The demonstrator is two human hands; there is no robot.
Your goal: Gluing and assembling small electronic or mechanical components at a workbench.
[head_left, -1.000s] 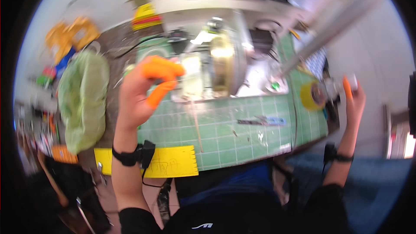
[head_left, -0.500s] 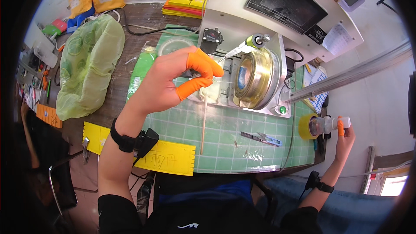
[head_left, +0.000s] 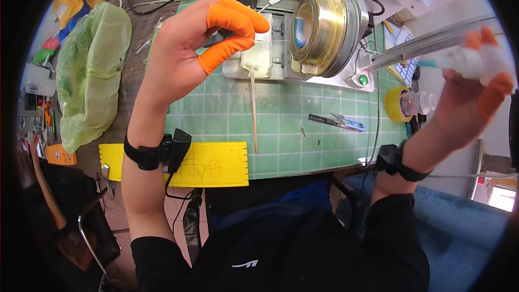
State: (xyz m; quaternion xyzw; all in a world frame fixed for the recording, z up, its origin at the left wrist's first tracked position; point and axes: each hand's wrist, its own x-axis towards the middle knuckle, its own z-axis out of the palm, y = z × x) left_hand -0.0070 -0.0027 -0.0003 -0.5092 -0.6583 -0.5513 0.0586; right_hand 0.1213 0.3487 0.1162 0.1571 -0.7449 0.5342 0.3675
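Observation:
My left hand (head_left: 189,43), with orange finger cots on thumb and fingers, is pinched closed beside a round, yellowish transparent spool (head_left: 324,32) on a machine. A faint thread seems to run from its fingertips to the spool. My right hand (head_left: 470,94), also with orange finger cots, is raised at the far right and blurred. Its fingers close round a white bottle cap (head_left: 466,62) with a thin teal-tinted tip pointing left. Below it, a small clear bottle (head_left: 421,103) stands uncapped against a roll of yellow tape (head_left: 397,104).
A green gridded mat (head_left: 281,130) covers the table. On it lie thread snips (head_left: 338,122) and a wooden stick (head_left: 254,113), which reaches a small white pad. A yellow strip (head_left: 216,165) lies along the front edge. A pale green covered tray (head_left: 92,75) is at left.
My right hand has lifted from the bottle up and to the right, taking the white cap off with it. My left hand keeps its pinch by the spool. The whole view has shifted.

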